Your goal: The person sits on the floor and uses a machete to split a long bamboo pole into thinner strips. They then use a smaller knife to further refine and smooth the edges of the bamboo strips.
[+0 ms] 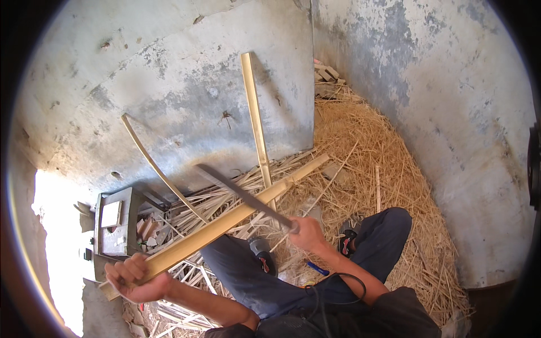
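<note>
My left hand (138,280) is closed around the lower left end of a long split bamboo strip (220,222), which slants up to the right across my lap. A long dark-bladed knife (243,194) is in my right hand (309,234), its handle mostly hidden by my fingers. The blade points up to the left and crosses over the strip; whether it touches the strip I cannot tell. Beyond it, another split bamboo strip (256,118) leans upright on the wall. A thinner curved strip (160,169) leans there too, farther left.
Loose bamboo slivers (194,276) and a heap of straw-like shavings (355,141) cover the floor around my legs. A grey box (117,222) stands at the left by a bright opening. Near my right forearm lies a blue-handled item (318,268). Worn walls (439,112) close in ahead and right.
</note>
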`<state>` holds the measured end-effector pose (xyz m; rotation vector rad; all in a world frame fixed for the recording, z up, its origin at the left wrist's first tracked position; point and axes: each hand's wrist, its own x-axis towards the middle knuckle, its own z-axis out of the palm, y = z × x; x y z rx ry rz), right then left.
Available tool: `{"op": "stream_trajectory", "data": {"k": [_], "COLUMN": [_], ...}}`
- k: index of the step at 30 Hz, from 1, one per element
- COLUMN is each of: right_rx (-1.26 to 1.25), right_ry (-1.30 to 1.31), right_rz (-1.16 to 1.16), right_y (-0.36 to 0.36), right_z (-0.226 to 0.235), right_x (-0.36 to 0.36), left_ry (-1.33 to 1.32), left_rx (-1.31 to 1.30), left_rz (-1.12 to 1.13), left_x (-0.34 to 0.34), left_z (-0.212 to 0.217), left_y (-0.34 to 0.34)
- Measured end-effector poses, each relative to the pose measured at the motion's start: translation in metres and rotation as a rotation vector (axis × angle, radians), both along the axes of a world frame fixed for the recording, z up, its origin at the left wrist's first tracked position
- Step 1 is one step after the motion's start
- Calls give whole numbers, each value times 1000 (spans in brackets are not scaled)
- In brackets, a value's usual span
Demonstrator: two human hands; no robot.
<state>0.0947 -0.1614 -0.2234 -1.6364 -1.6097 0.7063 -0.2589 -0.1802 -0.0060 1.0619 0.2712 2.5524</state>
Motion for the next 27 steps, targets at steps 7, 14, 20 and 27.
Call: {"op": "stream_trajectory", "data": {"k": [7,14,20,27], "right_rx": [-160,23,79,347], "right_ry": [-35,33,172,-215], "right_rz": [-286,-346,-183,-226], "right_y": [28,21,29,15], "right_z": [-37,4,36,83], "right_x": [76,61,94,144], "left_ry": [-30,-109,-65,-141], "left_rx": [173,237,453,-428], "left_rz": [-199,-272,-400,30], "left_x": [-61,-89,-108,-110], "left_z": [-6,-18,-27,-90], "left_y": [-36,-38,-48,-36]}}
